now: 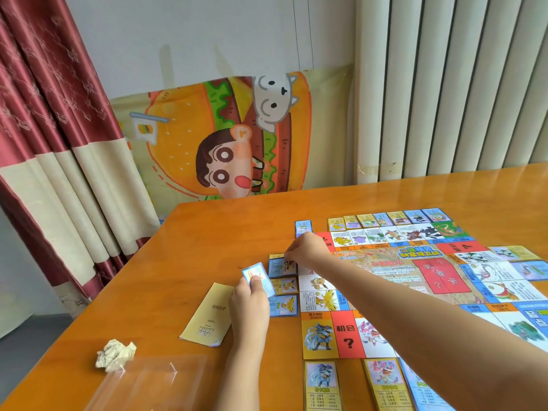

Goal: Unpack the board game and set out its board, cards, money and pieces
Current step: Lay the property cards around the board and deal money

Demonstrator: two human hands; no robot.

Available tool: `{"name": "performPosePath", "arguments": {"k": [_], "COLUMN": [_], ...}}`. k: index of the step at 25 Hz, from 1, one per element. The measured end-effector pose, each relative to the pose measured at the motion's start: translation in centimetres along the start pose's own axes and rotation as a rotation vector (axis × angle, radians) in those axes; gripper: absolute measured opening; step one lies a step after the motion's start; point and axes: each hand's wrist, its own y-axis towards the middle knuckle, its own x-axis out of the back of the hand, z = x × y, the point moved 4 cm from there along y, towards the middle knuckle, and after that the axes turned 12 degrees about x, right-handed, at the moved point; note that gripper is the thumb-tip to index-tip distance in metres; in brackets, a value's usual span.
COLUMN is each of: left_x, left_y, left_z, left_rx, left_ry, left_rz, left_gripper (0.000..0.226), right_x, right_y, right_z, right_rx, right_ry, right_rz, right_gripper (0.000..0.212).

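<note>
The colourful game board (415,271) lies flat on the right half of the orange wooden table (207,232). Property cards line its edges: a row along the far edge (385,218), a column at the left edge (283,284), and several at the near edge (321,384). My left hand (249,307) grips a small stack of blue-edged cards (258,278) beside the left column. My right hand (305,250) reaches across the board and pinches a yellow card (276,256) at the top of that column.
A yellow folded booklet (209,315) lies left of my left hand. A crumpled paper ball (115,354) and clear plastic wrap (148,384) sit near the table's front left. A curtain, cartoon poster and radiator stand beyond the table's far edge.
</note>
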Motion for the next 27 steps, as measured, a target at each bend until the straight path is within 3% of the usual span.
{"name": "performPosePath", "arguments": {"k": [6, 13, 18, 27], "left_x": [-0.1, 0.0, 0.0, -0.2], "left_y": [0.2, 0.1, -0.2, -0.1], "left_z": [0.1, 0.0, -0.3, -0.3], "left_rx": [0.001, -0.01, -0.029, -0.002], "left_ry": [0.0, 0.014, 0.054, 0.091], "left_rz": [0.003, 0.003, 0.009, -0.02], "left_gripper": [0.03, 0.032, 0.032, 0.032], "right_x": [0.2, 1.0, 0.5, 0.3], "right_y": [-0.5, -1.9, -2.0, -1.5], "right_z": [0.5, 1.7, 1.2, 1.1], "right_rx": [0.052, 0.3, 0.287, 0.295], "right_ry": [-0.046, -0.155, -0.346, -0.38], "right_rz": [0.025, 0.164, 0.22, 0.236], "right_gripper": [0.021, 0.021, 0.03, 0.027]}}
